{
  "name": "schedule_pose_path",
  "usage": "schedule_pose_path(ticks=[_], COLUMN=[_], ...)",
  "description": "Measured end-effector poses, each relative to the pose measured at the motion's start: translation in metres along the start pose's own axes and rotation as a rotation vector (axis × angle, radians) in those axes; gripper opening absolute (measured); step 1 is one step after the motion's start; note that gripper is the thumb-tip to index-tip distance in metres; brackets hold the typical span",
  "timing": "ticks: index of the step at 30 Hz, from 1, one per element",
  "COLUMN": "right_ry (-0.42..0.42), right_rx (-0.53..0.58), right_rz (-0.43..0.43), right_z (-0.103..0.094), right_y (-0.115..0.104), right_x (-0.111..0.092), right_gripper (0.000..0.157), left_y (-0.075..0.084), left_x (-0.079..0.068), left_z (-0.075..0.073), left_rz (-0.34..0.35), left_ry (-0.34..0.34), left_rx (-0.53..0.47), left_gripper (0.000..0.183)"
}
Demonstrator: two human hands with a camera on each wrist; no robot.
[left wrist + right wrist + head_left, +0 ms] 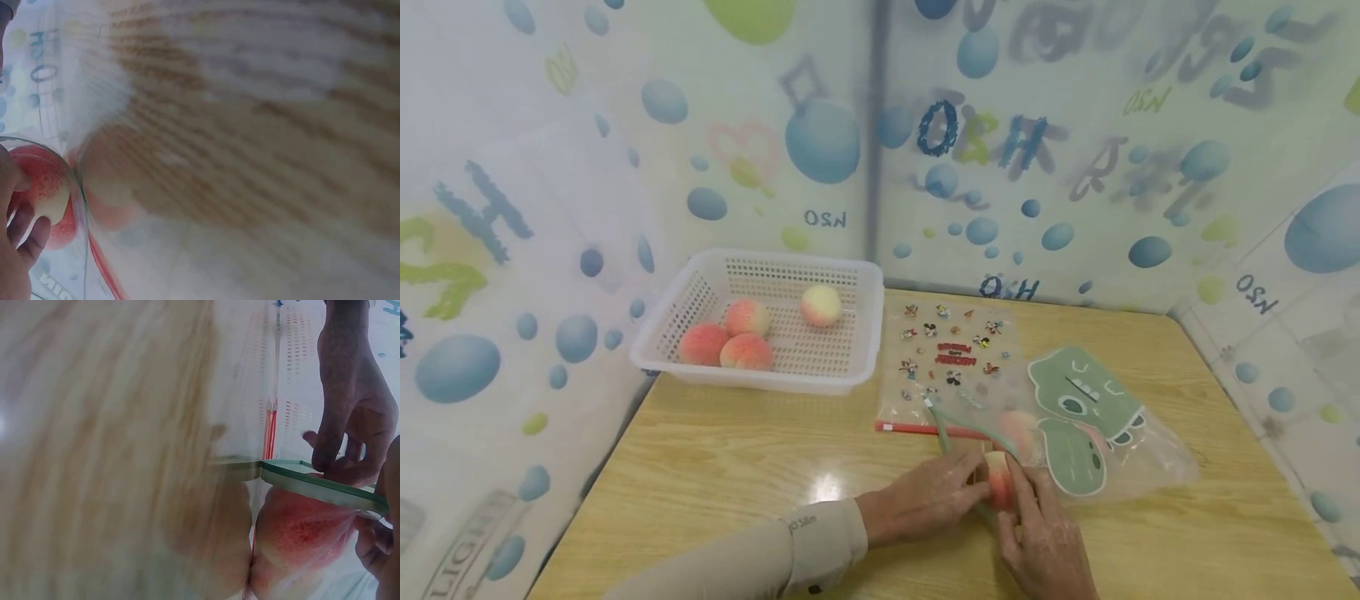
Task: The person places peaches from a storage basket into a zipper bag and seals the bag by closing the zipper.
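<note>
Both hands are at the mouth of a clear zip bag with a green cartoon animal print [1071, 387], lying on the right of the table. My left hand [917, 504] holds a red and yellow peach [1000, 483] at the opening, its fingers curled against the fruit in the left wrist view. Across from it, my right hand [1048, 533] grips the bag's edge beside the peach. The green zip strip [325, 487] arches over the fruit in the right wrist view. Another peach [1018, 433] shows through the clear plastic, deeper in the bag.
A white perforated basket [760, 383] with several peaches [747, 352] stands at the back left. Beside it a flat clear bag with small cartoon prints [951, 350] and a red zip strip [917, 429] lies on the wooden table [722, 483]. Printed curtains [760, 125] surround the table.
</note>
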State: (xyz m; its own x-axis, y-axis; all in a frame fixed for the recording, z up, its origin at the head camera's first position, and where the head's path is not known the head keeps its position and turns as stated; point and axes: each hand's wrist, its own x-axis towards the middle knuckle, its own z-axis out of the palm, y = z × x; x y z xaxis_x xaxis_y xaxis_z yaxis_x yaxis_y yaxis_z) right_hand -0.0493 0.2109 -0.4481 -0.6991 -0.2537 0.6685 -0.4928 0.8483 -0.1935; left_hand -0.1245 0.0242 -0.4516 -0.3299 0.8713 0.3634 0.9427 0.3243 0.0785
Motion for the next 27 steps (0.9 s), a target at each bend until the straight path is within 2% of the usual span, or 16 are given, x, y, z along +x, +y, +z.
schedule_pose_path(ticks=[3, 5, 11, 14, 16, 19, 21, 25, 27], right_ry=[0.001, -0.002, 0.024, 0.010, -0.009, -0.031, -0.009, 0.046, 0.055], right_rx=[0.008, 0.018, 0.065, 0.095, 0.127, 0.149, 0.161, 0.161, 0.158], right_rz=[0.008, 0.018, -0.002, -0.013, -0.011, -0.012, -0.029, -0.044, -0.035], right_z=[0.000, 0.000, 0.001, 0.002, 0.002, 0.001, 0.003, 0.004, 0.002], right_y=[0.000, 0.000, -0.002, -0.005, -0.007, -0.010, -0.009, -0.004, -0.001], right_x=[-0.001, 0.000, 0.003, 0.004, 0.004, 0.004, 0.004, 0.005, 0.006], right_gripper=[0.060, 0.061, 0.062, 0.063, 0.064, 0.066, 0.065, 0.061, 0.060], left_y=[0.002, 0.004, 0.007, 0.006, 0.005, 0.001, -0.003, -0.010, -0.013], left_x=[0.000, 0.001, 0.007, 0.012, 0.015, 0.016, 0.015, 0.012, 0.012], left_z=[-0.001, -0.002, -0.003, -0.001, 0.001, 0.005, 0.006, 0.002, -0.002], left_rz=[0.003, 0.010, -0.058, -0.093, -0.105, -0.097, -0.089, -0.070, -0.073], left_ry=[-0.064, -0.086, -0.042, -0.047, -0.069, -0.118, -0.146, -0.094, -0.039], left_rx=[0.013, 0.057, 0.157, 0.155, 0.117, 0.055, 0.030, 0.025, 0.020], left_gripper=[0.014, 0.014, 0.006, 0.005, 0.014, 0.038, 0.052, 0.049, 0.037])
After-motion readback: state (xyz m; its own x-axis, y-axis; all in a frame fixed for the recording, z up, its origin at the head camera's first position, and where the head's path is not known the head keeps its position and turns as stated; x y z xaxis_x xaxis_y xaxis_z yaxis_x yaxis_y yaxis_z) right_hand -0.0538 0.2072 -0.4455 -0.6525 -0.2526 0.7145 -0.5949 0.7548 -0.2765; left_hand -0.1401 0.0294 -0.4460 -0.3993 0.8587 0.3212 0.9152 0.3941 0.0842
